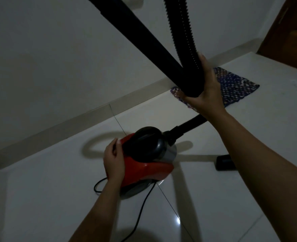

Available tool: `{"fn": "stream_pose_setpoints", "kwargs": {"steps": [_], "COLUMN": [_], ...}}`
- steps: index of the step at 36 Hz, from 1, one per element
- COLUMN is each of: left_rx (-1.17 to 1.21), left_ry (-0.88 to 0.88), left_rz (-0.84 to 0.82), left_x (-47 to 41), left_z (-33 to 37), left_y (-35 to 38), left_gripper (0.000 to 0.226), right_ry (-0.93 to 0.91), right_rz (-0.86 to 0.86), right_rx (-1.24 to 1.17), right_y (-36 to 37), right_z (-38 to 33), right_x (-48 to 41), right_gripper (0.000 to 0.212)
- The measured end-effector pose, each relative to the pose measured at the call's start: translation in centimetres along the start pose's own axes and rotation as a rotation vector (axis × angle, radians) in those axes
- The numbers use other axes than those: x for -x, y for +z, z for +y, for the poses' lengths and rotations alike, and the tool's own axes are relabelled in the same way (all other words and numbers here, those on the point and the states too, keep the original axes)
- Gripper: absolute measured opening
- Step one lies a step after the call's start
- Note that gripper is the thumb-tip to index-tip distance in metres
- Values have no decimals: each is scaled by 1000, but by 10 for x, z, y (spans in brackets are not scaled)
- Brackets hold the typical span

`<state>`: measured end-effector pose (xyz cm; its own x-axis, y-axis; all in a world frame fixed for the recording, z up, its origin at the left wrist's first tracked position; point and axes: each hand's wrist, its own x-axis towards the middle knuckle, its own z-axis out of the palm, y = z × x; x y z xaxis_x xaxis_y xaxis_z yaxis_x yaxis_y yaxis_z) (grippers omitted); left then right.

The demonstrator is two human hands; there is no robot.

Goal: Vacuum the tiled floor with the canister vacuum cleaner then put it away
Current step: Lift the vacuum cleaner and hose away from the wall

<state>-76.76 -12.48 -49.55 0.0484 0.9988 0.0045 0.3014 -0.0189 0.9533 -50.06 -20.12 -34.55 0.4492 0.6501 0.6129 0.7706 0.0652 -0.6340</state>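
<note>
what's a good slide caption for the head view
Left hand holds the red vacuum on the tiled floor while the right hand grips the black hose.

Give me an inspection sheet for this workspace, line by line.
Surface: white glossy tiled floor, one glare spot.
Job's things: red canister on the floor; black hose and wand raised.
Clutter: black piece on the floor at right; patterned mat by the wall.
Grippers: left hand holds the canister's rear; right hand grips the wand where it meets the hose.
Cables: black cord trails from the canister toward the camera.
Surroundings: white wall, skirting, wooden door at upper right.
</note>
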Motion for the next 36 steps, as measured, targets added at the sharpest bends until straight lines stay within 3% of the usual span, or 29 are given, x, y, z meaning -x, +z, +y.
{"fn": "stream_pose_setpoints", "kwargs": {"steps": [2, 7, 15, 18, 36], "left_rx": [-24, -107, 63, 155, 232], "left_ry": [-79, -170, -343, -396, -409], "left_rz": [60, -43, -162, -181, -74], "left_x": [6, 7, -11, -9, -7], "left_z": [-20, -55, -81, -73, -72], "left_y": [-5, -1, -5, -7, -1], "left_gripper": [40, 49, 61, 53, 45], "right_ry": [0, -15, -22, -45, -64], "right_rz": [-3, 8, 15, 16, -9], "right_rx": [-7, -29, -6, -5, 53], "right_y": [-1, -4, -1, 3, 19], "right_z": [2, 3, 3, 4, 16], "right_x": [1, 0, 3, 2, -3], "right_gripper": [95, 97, 98, 96, 92]}}
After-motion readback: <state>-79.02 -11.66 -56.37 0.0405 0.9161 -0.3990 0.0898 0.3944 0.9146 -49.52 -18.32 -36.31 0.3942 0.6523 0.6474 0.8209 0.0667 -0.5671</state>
